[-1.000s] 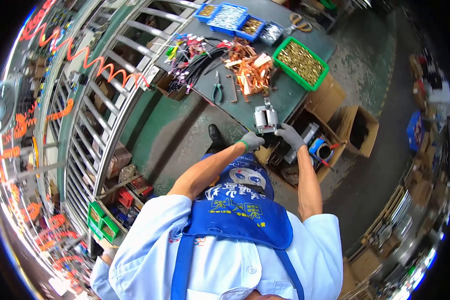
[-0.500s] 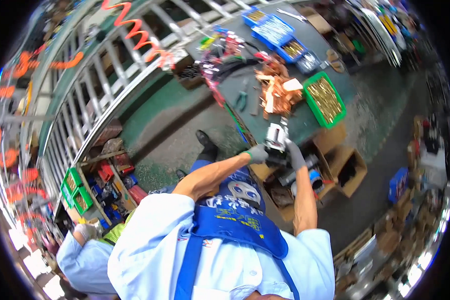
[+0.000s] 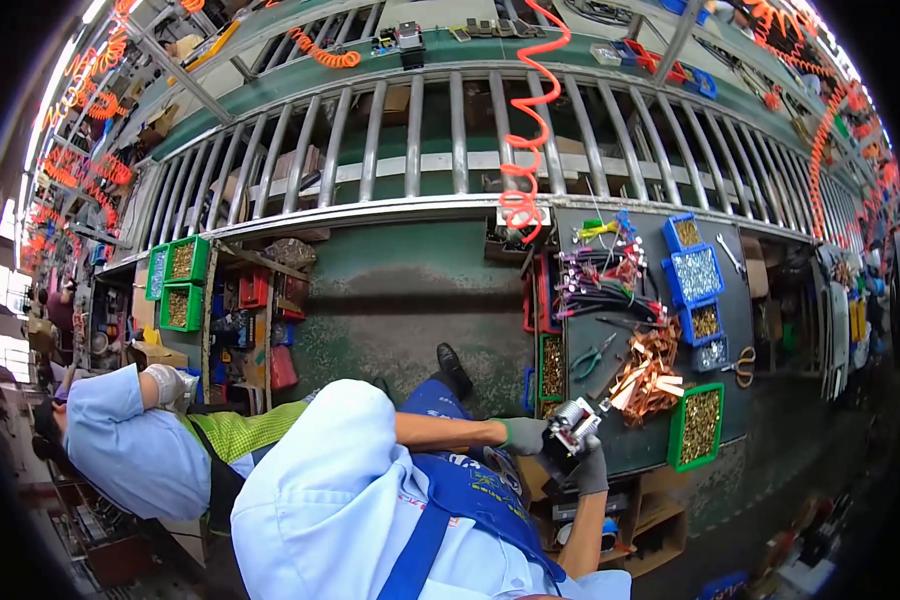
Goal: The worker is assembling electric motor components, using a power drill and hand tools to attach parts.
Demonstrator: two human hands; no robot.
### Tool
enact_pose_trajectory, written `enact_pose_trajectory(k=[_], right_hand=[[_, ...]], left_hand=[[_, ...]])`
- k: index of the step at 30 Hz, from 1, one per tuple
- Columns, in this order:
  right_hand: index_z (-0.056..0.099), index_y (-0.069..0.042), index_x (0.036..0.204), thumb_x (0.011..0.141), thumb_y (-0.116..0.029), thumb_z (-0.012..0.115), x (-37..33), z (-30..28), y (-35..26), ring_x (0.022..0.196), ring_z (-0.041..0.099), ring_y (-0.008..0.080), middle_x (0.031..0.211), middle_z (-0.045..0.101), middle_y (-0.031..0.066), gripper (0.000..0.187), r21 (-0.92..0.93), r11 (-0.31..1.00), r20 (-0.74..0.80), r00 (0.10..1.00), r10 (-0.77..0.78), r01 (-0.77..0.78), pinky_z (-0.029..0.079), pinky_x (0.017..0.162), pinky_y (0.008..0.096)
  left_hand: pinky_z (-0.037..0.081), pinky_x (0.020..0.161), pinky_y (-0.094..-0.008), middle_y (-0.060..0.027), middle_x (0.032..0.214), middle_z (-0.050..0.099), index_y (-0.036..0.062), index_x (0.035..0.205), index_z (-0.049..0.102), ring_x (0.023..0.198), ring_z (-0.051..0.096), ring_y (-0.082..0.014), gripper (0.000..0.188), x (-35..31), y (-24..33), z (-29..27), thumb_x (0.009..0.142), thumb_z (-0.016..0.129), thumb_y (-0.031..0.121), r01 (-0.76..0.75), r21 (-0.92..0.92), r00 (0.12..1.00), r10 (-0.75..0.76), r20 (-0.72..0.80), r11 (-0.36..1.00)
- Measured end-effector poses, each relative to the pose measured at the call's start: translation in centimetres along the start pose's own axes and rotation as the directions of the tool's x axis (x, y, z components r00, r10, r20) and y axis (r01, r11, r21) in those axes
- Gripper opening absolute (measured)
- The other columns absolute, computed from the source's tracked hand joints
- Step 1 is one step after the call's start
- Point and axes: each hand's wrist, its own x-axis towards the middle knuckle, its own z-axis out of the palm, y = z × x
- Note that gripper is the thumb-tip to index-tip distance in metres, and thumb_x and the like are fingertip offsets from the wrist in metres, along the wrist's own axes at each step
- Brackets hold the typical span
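Between my two gloved hands is a boxy black-and-silver device (image 3: 571, 430) with shiny metal parts on its upper side. My left hand (image 3: 525, 436), in a grey-green glove, grips its left side. On the near right side my right hand (image 3: 592, 468), in a dark grey glove, is wrapped round it. The device is held at the left edge of a dark workbench (image 3: 620, 452). Just beyond it lies a loose heap of copper strips (image 3: 648, 378). The undersides of the device and some fingertips are hidden.
Pliers (image 3: 592, 358), a cable bundle (image 3: 610, 280), a green bin of brass pieces (image 3: 698, 427), blue bins (image 3: 694, 275), scissors (image 3: 744, 367) and a wrench (image 3: 730, 252) lie on the bench. Behind runs a roller conveyor (image 3: 460, 135) under a coiled orange hose (image 3: 536, 110). A co-worker (image 3: 140, 440) is at left.
My view has swung round, so the conveyor now runs level across the top and more of the co-worker shows. Both hands keep hold of the device, which has tilted.
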Motion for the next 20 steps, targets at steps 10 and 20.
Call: enact_pose_trajectory(k=[10,20], right_hand=[[0.049,-0.004,0.134,0.083,-0.028,0.063,16.8,26.3,-2.2,0.111,0.062,0.024,0.125,0.061,0.0095,0.058,-0.42,0.896,0.31,0.906,0.288,-0.141,0.048,0.102,0.0396],[0.044,-0.003,0.138,0.085,-0.033,0.066,30.8,46.1,2.1,0.114,0.061,0.0242,0.128,0.059,0.0125,0.065,-0.527,0.831,0.482,0.744,0.463,-0.176,0.048,0.102,0.0378]], left_hand=[[0.05,0.078,-0.0504,-0.0295,0.095,0.066,-0.0018,0.122,0.05,0.088,0.065,-0.0451,0.042,-12.8,-8.6,-15.0,0.085,0.047,0.017,0.141,-0.134,0.858,-0.189,-0.477,0.981],[0.049,0.083,-0.0479,-0.0304,0.099,0.064,0.0044,0.136,0.044,0.093,0.063,-0.0443,0.055,-23.2,-14.4,-28.2,0.084,0.05,0.021,0.212,-0.381,0.589,-0.428,-0.686,0.9]])
